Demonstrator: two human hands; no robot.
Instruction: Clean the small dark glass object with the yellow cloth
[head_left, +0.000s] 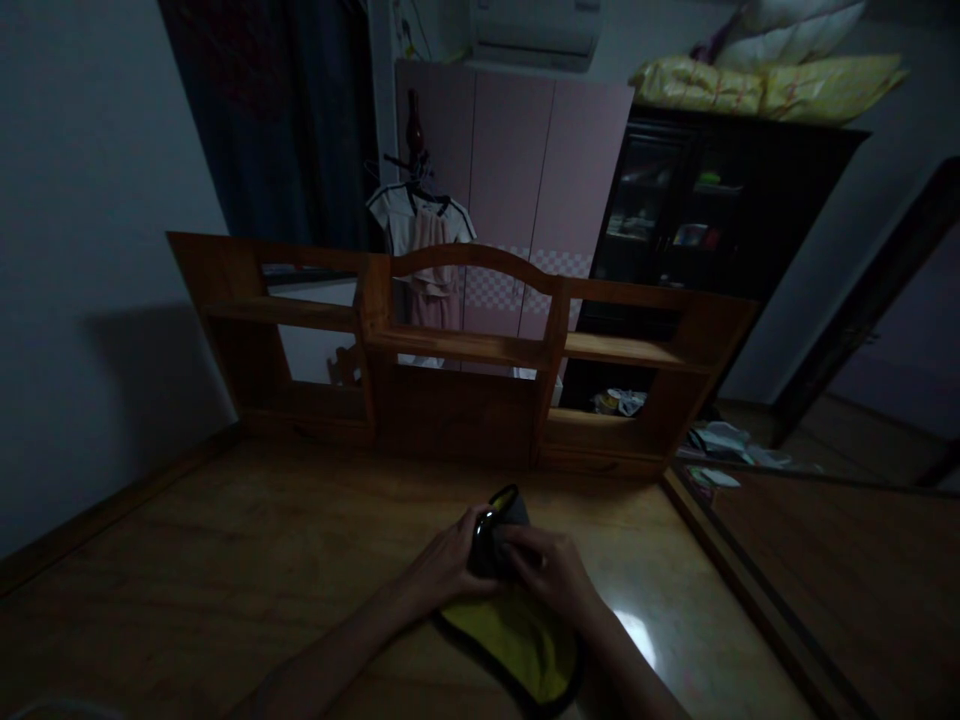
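Nearest, a yellow-and-grey cloth with a black edge [517, 635] is spread below the hands, over the near middle of the glossy wooden surface [300, 540], and its grey part is gathered upward between them. Just above the yellow part, a dark, glossy, rounded object [482, 540] is held by the left hand [456, 555], with the fingers curled around its left side; its exact kind cannot be told in the dim light. A fold of the cloth is pinched narrowly by the right hand [551, 562] against the right side of the object. Wiping seems to be under way, judging by this contact; how much of the object has been covered cannot be told, and neither object nor cloth has been set down. Beyond, the far edge of the surface is lined by a wooden shelf unit [465, 345] with open compartments. Farther back, a pink wardrobe [510, 160] is seen behind hanging clothes [431, 225], with a black glass-fronted cabinet [765, 180] to its right and a dark curtain [300, 120] to its left.
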